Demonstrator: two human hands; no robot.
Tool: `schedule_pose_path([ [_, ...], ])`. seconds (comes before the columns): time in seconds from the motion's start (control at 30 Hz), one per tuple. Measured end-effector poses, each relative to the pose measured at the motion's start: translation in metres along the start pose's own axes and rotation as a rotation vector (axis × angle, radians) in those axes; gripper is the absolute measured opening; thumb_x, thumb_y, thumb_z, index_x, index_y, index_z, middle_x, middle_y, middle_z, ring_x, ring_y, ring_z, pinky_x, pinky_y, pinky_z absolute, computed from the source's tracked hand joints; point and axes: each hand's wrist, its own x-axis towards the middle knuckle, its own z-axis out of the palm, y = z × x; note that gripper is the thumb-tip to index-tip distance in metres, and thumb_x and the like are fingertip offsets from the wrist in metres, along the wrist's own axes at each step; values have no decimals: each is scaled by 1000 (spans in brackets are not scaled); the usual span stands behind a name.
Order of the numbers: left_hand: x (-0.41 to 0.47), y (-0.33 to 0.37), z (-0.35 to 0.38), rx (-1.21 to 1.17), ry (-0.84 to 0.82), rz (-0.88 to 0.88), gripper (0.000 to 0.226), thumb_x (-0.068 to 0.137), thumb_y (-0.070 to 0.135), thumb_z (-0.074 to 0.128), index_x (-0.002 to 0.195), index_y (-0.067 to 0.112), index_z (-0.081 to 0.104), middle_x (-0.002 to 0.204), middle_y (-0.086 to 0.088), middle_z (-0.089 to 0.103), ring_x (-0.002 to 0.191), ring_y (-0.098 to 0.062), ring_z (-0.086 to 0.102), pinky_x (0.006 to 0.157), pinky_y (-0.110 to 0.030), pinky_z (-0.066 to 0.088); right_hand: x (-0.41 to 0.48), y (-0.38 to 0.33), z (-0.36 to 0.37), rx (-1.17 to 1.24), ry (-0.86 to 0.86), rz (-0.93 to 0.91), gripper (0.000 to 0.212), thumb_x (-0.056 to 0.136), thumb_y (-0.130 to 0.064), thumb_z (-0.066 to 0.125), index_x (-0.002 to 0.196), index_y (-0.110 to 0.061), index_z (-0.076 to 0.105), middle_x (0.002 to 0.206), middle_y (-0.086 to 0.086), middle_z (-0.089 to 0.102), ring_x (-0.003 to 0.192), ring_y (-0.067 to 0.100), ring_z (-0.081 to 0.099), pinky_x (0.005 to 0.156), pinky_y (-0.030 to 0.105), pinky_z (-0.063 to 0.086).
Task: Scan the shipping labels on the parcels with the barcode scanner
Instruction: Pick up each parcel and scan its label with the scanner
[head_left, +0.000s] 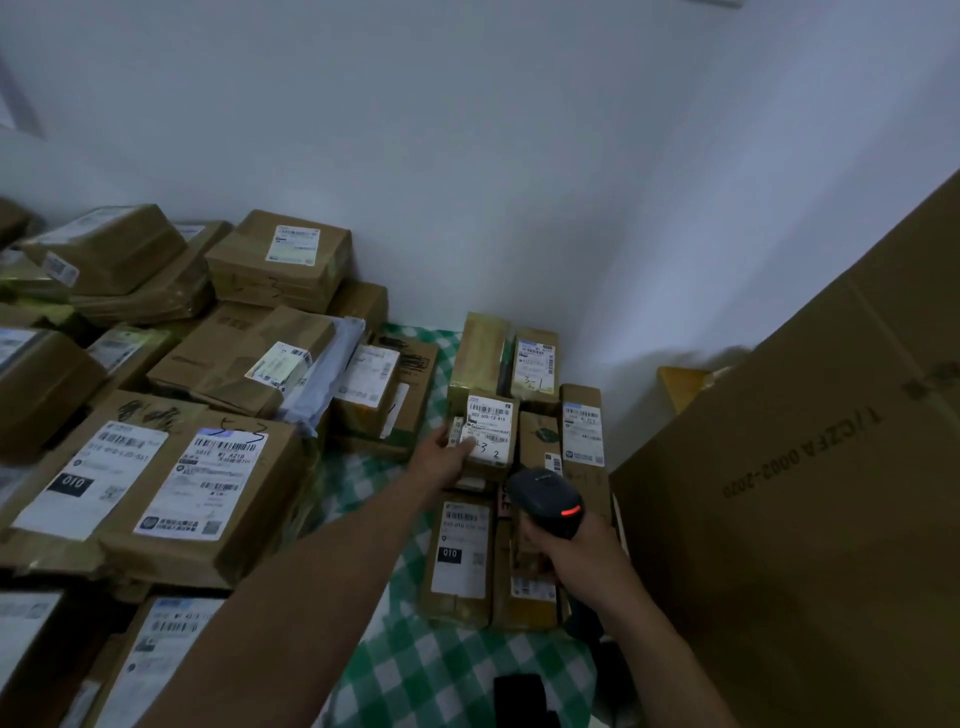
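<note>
Two hands, one scanner, lots of parcels.
My left hand (449, 452) holds one parcel (491, 415) and my right hand (571, 551) holds the one black scanner (545, 501). The small bunch (535, 364) by the wall has about seven parcels with that one. The pile (156, 467) on the left has more than ten; I can't count them all. One big carton (805, 467). One green checked cloth (431, 670).

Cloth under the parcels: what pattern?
The cloth is a green-and-white check, seen best in the head view.

Left grip (448, 457) and right grip (569, 545) — bare hands on bare forearms (332, 571).
</note>
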Motion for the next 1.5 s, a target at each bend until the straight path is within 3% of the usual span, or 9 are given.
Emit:
schedule_pose_path([
  [0.1, -15, -20, -2, 98, 129, 107, 55, 100, 24, 65, 151, 15, 45, 149, -10, 53, 128, -30, 57, 100, -42, 53, -1, 1, 1, -26, -9, -1, 21, 95, -31, 74, 115, -30, 68, 92, -7, 77, 72, 0, 71, 65, 19, 54],
  [0.23, -44, -70, -26, 213, 146, 161, 59, 94, 32, 75, 146, 21, 50, 142, 1, 56, 120, -21, 57, 98, -39, 53, -2, 8, 11, -23, -53, -3, 25, 96, -27, 74, 119, -26, 65, 96, 0, 75, 76, 13, 73, 54, 17, 51],
  [0.4, -95, -146, -85, 562, 282, 224, 66, 91, 30, 75, 148, 13, 46, 142, -4, 50, 131, -26, 50, 110, -36, 43, -9, 18, 40, -77, -161, -36, 38, 94, -32, 75, 129, -30, 63, 112, -7, 73, 97, 9, 68, 71, 24, 53],
  [0.57, -123, -201, -136, 842, 262, 142, 59, 101, 53, 43, 145, 12, 50, 150, 4, 37, 140, -30, 42, 116, -37, 33, -21, 29, 76, -146, -295, -2, 38, 96, -28, 73, 132, -31, 60, 107, -9, 72, 79, 7, 68, 60, 17, 51],
  [0.7, -144, -213, -137, 827, 214, -29, 93, 100, 42, 60, 164, 17, -2, 169, -7, 2, 156, -31, 10, 122, -36, 16, -29, 36, 93, -159, -342, 0, 35, 95, -23, 75, 127, -28, 61, 108, -1, 73, 73, 10, 66, 52, 13, 47],
  [0.77, -143, -220, -135, 901, 253, -109, 105, 94, 43, 65, 164, 17, -7, 170, -13, -8, 156, -34, 7, 122, -38, 17, -33, 38, 96, -129, -350, 8, 35, 95, -20, 75, 127, -24, 63, 108, 2, 73, 73, 13, 65, 51, 14, 48],
  [1.07, -129, -201, -103, 943, 287, -264, 109, 85, 38, 71, 162, 9, -1, 163, -19, 13, 149, -40, 16, 121, -49, 19, -44, 48, 82, -113, -346, 9, 36, 95, -22, 74, 124, -33, 57, 105, -12, 68, 80, 9, 65, 51, 12, 46],
  [1.33, -141, -130, -88, 329, 315, 134, 117, 66, 52, 90, 162, 32, 24, 163, 3, 32, 144, -22, 39, 116, -54, 38, -38, 44, 60, -24, -143, -15, 39, 93, -27, 77, 130, -25, 64, 104, -6, 74, 78, 6, 72, 67, 25, 52],
  [1.5, -166, -74, -70, -259, 24, 271, 99, 71, 26, 94, 154, 42, 42, 149, 9, 55, 126, -20, 61, 92, -48, 60, -31, 26, 54, 207, -85, -17, 41, 87, -29, 83, 125, -24, 70, 107, -2, 79, 95, 12, 76, 74, 27, 60],
])
